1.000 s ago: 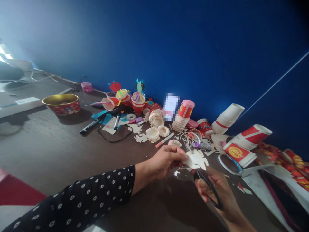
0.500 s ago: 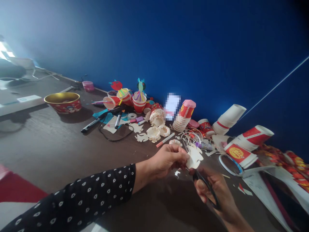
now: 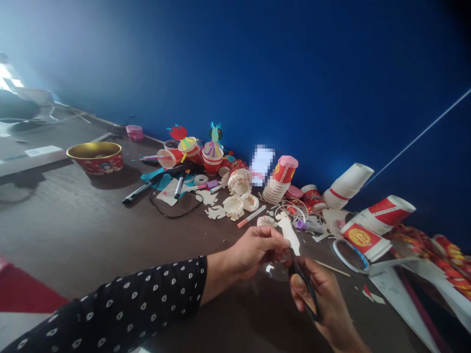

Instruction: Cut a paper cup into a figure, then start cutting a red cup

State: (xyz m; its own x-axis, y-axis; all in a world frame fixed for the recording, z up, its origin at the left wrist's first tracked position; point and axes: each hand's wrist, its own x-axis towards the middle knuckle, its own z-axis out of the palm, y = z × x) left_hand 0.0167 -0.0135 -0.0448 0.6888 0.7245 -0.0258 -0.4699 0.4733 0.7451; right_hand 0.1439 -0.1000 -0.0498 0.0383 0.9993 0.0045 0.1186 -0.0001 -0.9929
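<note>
- The left hand (image 3: 255,250) has its fingers drawn together in a pinch, thumb on top, gripping the near part of a cream paper cutout (image 3: 289,233).
- The cutout is held above the tabletop (image 3: 169,240), in front of the person — narrow from this angle, with an uneven outline.
- The right hand (image 3: 324,294) has its fingers curled around the black handles of 1 pair of scissors (image 3: 312,292); how far the blades are parted cannot be told.
- The scissors point up toward the cutout's near end, close to the left fingertips; whether they touch the paper is unclear.
- Beyond the left hand lie 1 white marker with an orange end (image 3: 251,216) and a scalloped cream paper piece (image 3: 267,221).
- Right of the cutout lies a purple-capped marker (image 3: 309,225); a thin stick (image 3: 336,269) lies beside the right hand.
- Farther back, a stack of paper cups (image 3: 276,189) leans near the blue wall (image 3: 294,73).
- Well to the left stands a red bowl (image 3: 101,165) — gold inside.
</note>
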